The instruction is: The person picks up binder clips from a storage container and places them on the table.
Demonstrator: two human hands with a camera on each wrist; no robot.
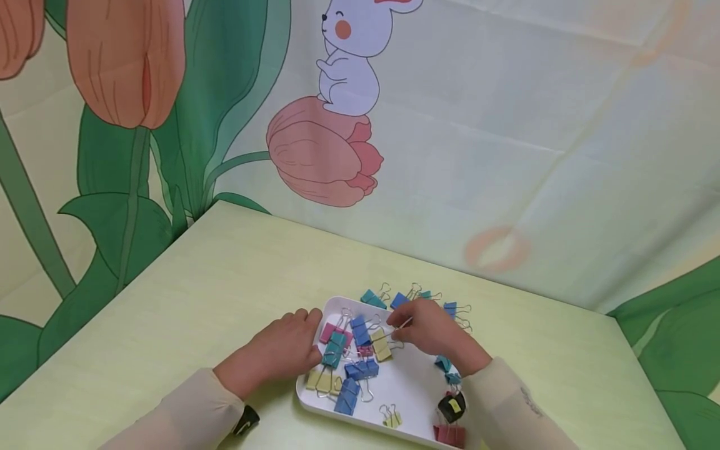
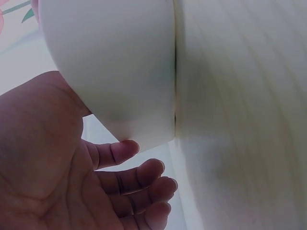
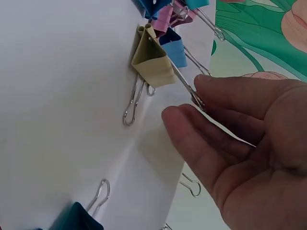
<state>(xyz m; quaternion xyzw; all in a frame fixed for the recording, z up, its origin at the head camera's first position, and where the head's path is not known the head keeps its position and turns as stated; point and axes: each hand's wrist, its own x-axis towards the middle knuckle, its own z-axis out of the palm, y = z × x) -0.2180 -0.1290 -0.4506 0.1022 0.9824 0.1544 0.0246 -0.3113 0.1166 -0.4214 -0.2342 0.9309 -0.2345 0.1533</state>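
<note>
My left hand [image 1: 284,347] grips the left rim of a white tray [image 1: 407,390], thumb over the edge. In the left wrist view its loosely bent fingers [image 2: 156,189] lie by the tray's outer wall [image 2: 115,67]. My right hand [image 1: 424,328] is over the tray's far right side and pinches one wire handle of a yellow binder clip [image 3: 154,64]. This clip lies against other clips in the tray. Blue binder clips [image 1: 347,396], a teal binder clip [image 1: 334,350] and a pink binder clip [image 1: 330,333] crowd the tray's left half.
Beyond the tray's far rim more binder clips lie on the pale green table [image 1: 225,281], among them a teal one [image 1: 373,299]. A small yellow clip [image 1: 392,417] sits near the front rim. At the right are a black clip [image 1: 452,407] and a dark red clip [image 1: 450,435].
</note>
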